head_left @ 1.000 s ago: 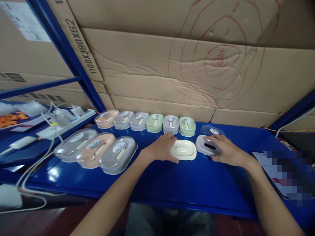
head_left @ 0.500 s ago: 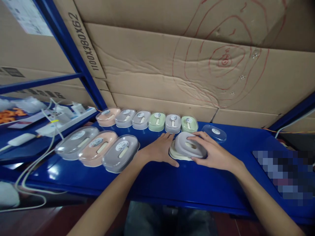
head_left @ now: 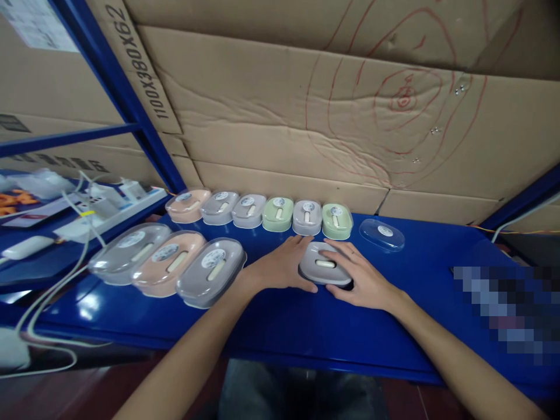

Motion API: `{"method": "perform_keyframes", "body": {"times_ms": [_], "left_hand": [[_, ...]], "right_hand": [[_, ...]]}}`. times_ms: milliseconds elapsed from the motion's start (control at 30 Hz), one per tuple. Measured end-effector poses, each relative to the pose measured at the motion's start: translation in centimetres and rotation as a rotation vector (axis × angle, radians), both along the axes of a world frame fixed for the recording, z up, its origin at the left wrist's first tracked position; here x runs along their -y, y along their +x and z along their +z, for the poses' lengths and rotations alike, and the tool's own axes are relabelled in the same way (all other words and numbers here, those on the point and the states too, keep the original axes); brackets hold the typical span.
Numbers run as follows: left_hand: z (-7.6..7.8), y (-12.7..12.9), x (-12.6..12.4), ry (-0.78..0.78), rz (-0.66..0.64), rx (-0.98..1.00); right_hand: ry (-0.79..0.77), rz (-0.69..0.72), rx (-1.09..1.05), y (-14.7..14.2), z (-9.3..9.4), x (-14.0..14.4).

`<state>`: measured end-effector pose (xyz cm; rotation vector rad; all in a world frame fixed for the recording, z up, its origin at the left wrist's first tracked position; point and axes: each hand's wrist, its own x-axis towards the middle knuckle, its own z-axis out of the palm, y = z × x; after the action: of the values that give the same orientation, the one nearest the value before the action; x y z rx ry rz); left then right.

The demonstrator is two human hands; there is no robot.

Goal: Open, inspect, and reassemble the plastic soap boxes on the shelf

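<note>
A grey oval plastic case, with a cream bar in its central slot, lies on the blue table. My left hand holds its left side, with the thumb at the near edge and the fingers at the far edge. My right hand grips the right end, fingers over the top and thumb at the near side. The lower cream base is hidden under the grey shell. A clear oval lid with a round label lies beyond my right hand.
Along the back stands a row of lidded cases, including a green one and a peach one. Three larger-looking lidded cases, one of them grey, sit at left. White cables and a power strip are further left. Cardboard walls the back.
The grey shell, tilted and offset over the cream base before, has come down level on it. The cream bar now shows through its slot. My right hand moved left and down with it.
</note>
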<state>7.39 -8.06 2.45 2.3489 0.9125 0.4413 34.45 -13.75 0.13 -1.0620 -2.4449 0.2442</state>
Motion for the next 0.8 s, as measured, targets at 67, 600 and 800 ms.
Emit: {"method": "perform_keyframes", "body": {"times_ms": [67, 600, 800], "left_hand": [[0.1, 0.2, 0.1, 0.002, -0.002, 0.005], [0.1, 0.5, -0.5, 0.007, -0.026, 0.047], [-0.2, 0.5, -0.4, 0.088, 0.033, -0.094]], "right_hand": [[-0.016, -0.013, -0.003, 0.0, -0.2, -0.1], [-0.013, -0.049, 0.008, -0.3, -0.3, -0.3], [0.004, -0.055, 0.045, -0.5, -0.2, -0.1]]}}
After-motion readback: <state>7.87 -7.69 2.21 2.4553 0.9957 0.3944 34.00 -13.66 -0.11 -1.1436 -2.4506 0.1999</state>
